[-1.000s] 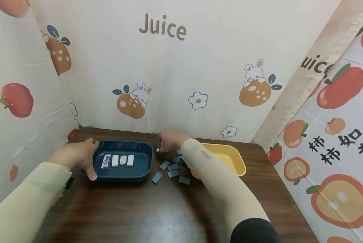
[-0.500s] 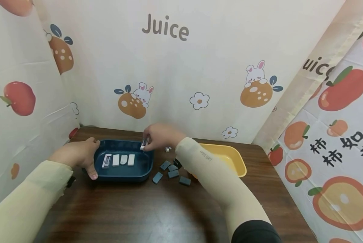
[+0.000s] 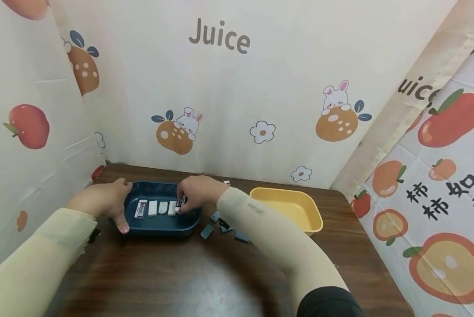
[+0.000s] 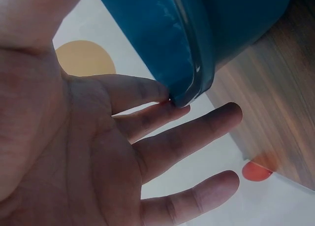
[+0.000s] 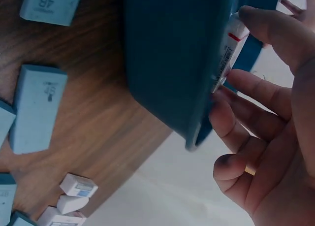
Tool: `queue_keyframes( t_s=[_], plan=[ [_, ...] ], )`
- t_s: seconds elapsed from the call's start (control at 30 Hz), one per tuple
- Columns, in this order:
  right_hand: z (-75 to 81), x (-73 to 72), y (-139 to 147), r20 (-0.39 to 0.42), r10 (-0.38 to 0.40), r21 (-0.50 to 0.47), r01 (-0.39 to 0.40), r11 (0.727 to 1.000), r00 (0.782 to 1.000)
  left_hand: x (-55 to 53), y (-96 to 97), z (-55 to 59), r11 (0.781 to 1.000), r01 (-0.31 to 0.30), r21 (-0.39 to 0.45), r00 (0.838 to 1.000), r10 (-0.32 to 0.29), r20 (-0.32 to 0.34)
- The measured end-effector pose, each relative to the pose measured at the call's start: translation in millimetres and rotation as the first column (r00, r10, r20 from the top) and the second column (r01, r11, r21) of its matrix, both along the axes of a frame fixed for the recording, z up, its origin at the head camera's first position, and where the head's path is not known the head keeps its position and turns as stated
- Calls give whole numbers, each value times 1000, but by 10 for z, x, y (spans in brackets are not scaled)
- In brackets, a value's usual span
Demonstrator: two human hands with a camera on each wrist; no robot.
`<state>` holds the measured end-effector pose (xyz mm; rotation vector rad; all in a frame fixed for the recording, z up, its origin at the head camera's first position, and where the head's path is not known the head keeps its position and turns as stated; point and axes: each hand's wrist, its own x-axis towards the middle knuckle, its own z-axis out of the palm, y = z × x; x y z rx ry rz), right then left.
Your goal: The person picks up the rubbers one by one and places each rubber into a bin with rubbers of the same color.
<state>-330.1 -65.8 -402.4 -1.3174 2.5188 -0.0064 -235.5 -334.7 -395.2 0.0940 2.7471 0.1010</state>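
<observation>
My left hand [image 3: 104, 200] spans the left end of a dark blue tray [image 3: 157, 230], its fingers spread and fairly straight. In the left wrist view, fingertips touch the tray's rim [image 4: 189, 48]. Thumb and fingers of my right hand [image 3: 199, 192] pinch an eraser in a printed sleeve [image 3: 180, 202] inside the tray, toward its right end. The right wrist view shows this white eraser [image 5: 230, 51] held beyond the tray wall. To its left stand a sleeved eraser [image 3: 140, 209] and several white erasers [image 3: 152, 208] in a row.
Several blue erasers [image 3: 206, 231] lie on the wooden table [image 3: 173, 277] right of the tray, one marked 4B [image 5: 50, 4]. Small white erasers [image 5: 78, 185] lie near the back edge. A yellow tray [image 3: 286, 207] stands further right. Printed curtains [image 3: 229, 97] hang behind and at both sides.
My right hand has carried the sleeved eraser leftward from the table behind the blue erasers, over the blue tray's rim and into it beside the row. The left hand stays at the tray.
</observation>
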Motion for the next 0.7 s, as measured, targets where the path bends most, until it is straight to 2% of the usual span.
queue_keyframes(
  t_s=[0.23, 0.5, 0.7],
  plan=[
    [-115, 0, -80, -38, -23, 54, 25, 998, 999, 22, 15, 37, 1000, -5, 1, 1000, 5, 6],
    [-254, -26, -201, -117, 47, 146, -30, 989, 992, 33, 29, 67, 1000, -1, -4, 1000, 1, 8],
    [-301, -29, -252, -145, 49, 186, -21, 982, 988, 32, 28, 77, 1000, 6, -1, 1000, -6, 14]
  ],
)
